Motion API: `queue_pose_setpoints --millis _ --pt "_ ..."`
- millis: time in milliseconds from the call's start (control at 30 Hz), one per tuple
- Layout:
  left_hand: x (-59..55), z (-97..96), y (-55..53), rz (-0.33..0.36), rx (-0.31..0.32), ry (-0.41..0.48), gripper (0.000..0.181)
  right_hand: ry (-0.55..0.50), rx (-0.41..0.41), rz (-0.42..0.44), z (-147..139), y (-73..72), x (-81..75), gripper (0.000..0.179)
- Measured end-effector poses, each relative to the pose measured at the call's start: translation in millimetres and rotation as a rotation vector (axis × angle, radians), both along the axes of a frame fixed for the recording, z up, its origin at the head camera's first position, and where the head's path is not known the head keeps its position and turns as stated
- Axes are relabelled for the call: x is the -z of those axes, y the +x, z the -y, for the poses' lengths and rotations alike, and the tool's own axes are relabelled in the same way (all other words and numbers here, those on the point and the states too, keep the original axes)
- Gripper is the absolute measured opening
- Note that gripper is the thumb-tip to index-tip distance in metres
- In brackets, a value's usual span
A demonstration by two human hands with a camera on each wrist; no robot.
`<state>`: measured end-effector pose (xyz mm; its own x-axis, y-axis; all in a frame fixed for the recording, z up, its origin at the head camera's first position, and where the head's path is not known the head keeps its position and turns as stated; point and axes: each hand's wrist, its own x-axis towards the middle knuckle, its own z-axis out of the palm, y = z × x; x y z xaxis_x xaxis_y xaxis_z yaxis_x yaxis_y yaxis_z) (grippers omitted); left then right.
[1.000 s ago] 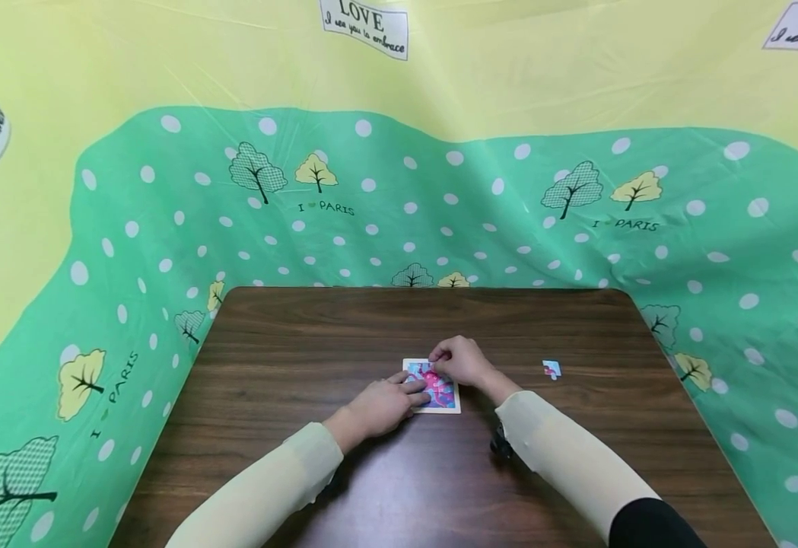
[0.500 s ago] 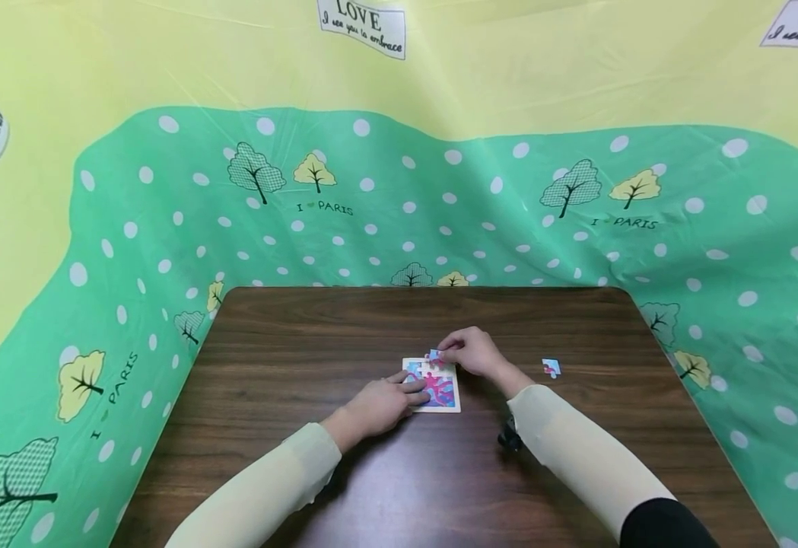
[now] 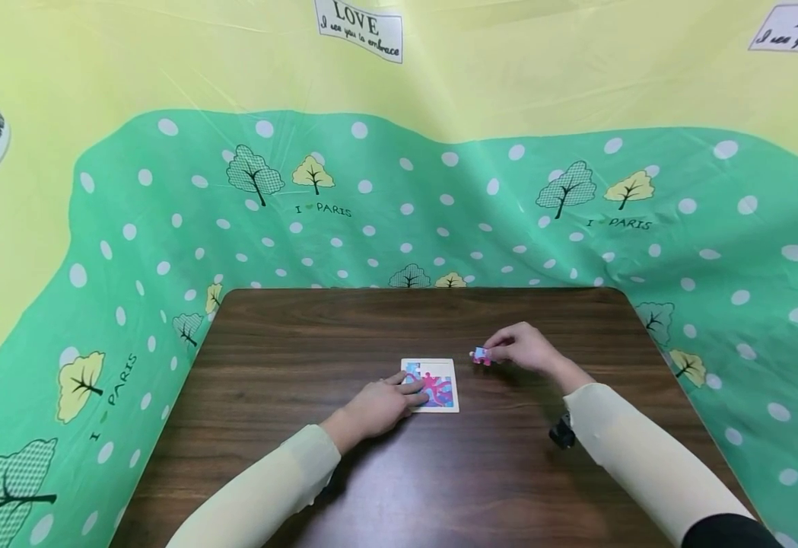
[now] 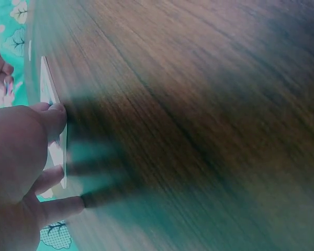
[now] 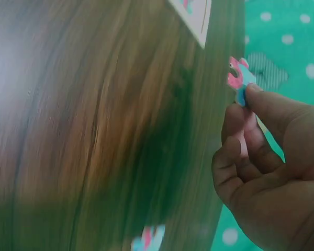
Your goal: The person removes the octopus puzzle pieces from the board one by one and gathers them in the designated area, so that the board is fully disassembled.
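Note:
A small framed jigsaw puzzle (image 3: 442, 384) with a pink figure on blue lies flat on the table, a bare strip along its far side. My left hand (image 3: 379, 407) rests its extended fingers on the puzzle's left part, partly covering it; the left wrist view shows the fingers at the frame's edge (image 4: 63, 141). To the right of the puzzle, my right hand (image 3: 525, 348) pinches a blue-and-pink jigsaw piece (image 5: 242, 81) between thumb and fingers, raised over the table. Another jigsaw piece (image 5: 148, 239) lies on the wood, visible in the right wrist view and hidden by the hand in the head view.
The brown wooden table (image 3: 289, 342) has rounded far corners. A green and yellow patterned cloth (image 3: 385, 190) hangs behind it and along both sides. A small black device (image 3: 562, 432) is worn at my right wrist.
My right hand has moved right, away from the puzzle, carrying the jigsaw piece and uncovering the puzzle's far right corner. The left hand has stayed in place.

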<state>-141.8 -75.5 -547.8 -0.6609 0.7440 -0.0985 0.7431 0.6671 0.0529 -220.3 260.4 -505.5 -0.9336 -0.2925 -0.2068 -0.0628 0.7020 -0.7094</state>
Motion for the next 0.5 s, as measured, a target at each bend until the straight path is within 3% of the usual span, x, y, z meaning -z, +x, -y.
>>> queue_pose_setpoints --millis 267,500 --pt "0.5 0.8 0.2 -0.003 -0.001 -0.016 0.045 0.103 -0.029 -0.040 -47.3 -6.3 -4.2 0.007" --pt "0.0 -0.8 1.2 -0.021 0.000 -0.040 0.045 0.217 -0.046 -0.012 -63.5 -10.8 3.6 0.006"
